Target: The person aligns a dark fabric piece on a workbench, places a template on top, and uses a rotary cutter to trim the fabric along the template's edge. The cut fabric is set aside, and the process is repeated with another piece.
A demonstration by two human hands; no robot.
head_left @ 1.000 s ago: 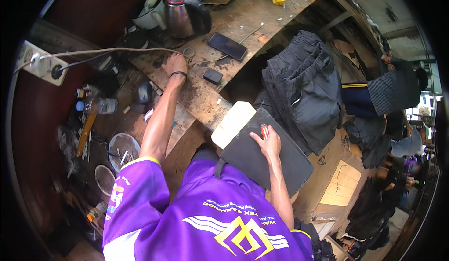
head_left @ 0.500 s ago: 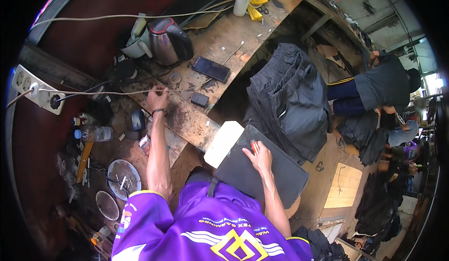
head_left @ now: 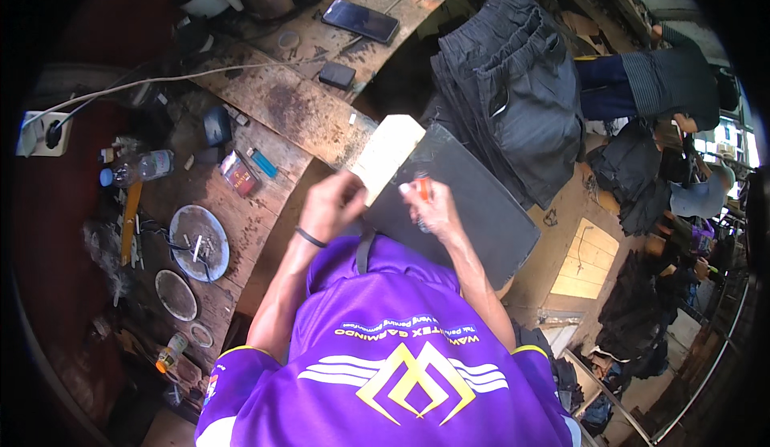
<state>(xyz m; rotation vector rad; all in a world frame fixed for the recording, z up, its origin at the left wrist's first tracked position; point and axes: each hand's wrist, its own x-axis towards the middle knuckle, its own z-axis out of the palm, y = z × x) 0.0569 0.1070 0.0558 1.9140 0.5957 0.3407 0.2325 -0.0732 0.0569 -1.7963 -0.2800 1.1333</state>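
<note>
Over the dark board at the bench edge, a small orange object sat pinched in the right hand. Just beside it, the left hand was closed on the pale wooden block. Folded black trousers lay beyond the board.

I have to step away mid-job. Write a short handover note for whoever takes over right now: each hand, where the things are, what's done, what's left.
Left hand: grip on the lower edge of the pale flat block, which rests on the dark board at the lap.
Right hand: shut on a small orange item, just right of the block, over the board.
Elsewhere: phone and small black case on the wooden bench; stack of dark garments beyond the board.
Done: both hands are at the block.
Left: cannot tell; nothing on the board shows progress.
</note>
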